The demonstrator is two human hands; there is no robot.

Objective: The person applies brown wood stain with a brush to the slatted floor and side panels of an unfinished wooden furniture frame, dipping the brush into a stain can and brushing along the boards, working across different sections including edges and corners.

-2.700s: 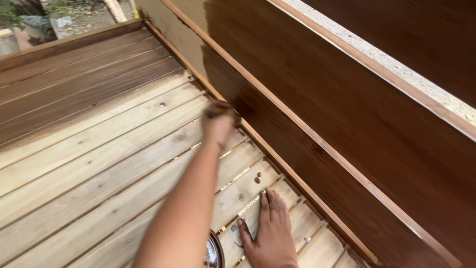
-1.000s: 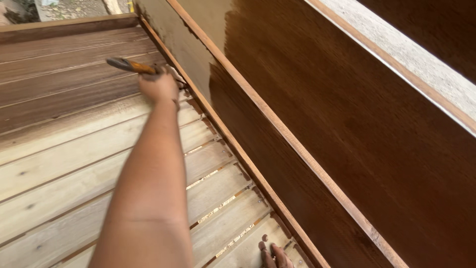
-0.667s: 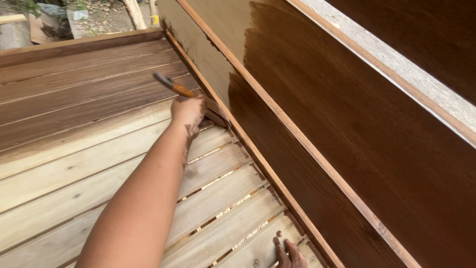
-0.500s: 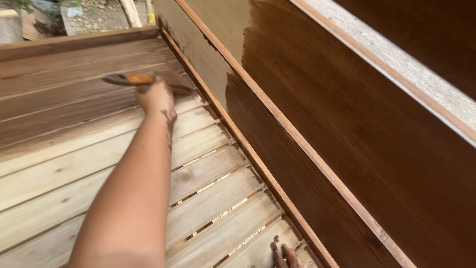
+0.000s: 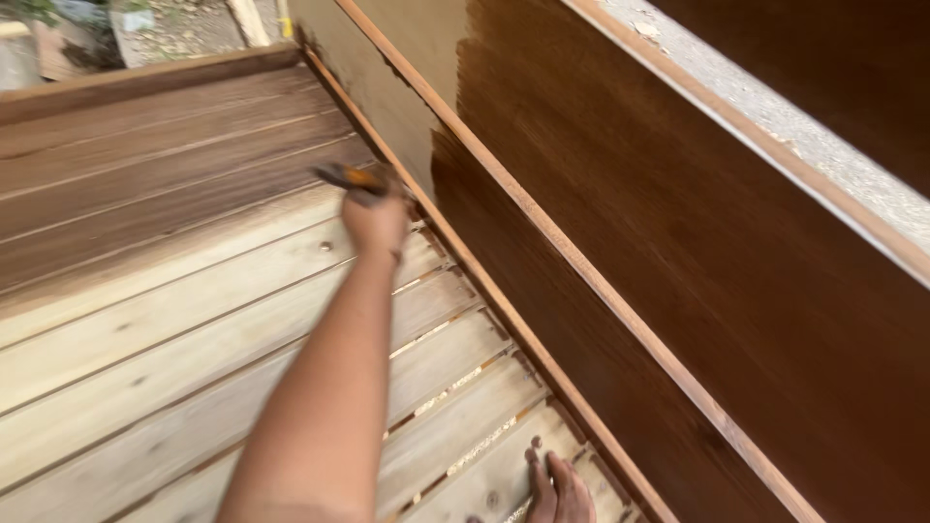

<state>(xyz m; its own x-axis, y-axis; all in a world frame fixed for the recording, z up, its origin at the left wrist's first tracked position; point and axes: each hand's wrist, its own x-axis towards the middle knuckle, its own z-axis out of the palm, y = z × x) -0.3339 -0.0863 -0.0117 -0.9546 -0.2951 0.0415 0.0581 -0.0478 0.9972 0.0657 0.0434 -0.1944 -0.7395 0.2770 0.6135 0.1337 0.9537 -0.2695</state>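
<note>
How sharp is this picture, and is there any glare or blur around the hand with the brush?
Head view: soft daylight, no hard shadows. The left hand and brush are smeared by motion blur. The slats and right hand are slightly soft. The stained panel shows a faint wet sheen, no harsh glare.

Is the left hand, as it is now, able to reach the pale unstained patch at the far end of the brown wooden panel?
Probably yes. The left hand, gripping an orange-handled brush, is already stretched out close to the pale unstained patch, and nothing stands between them. The right hand rests on the slats, near the camera.
</note>
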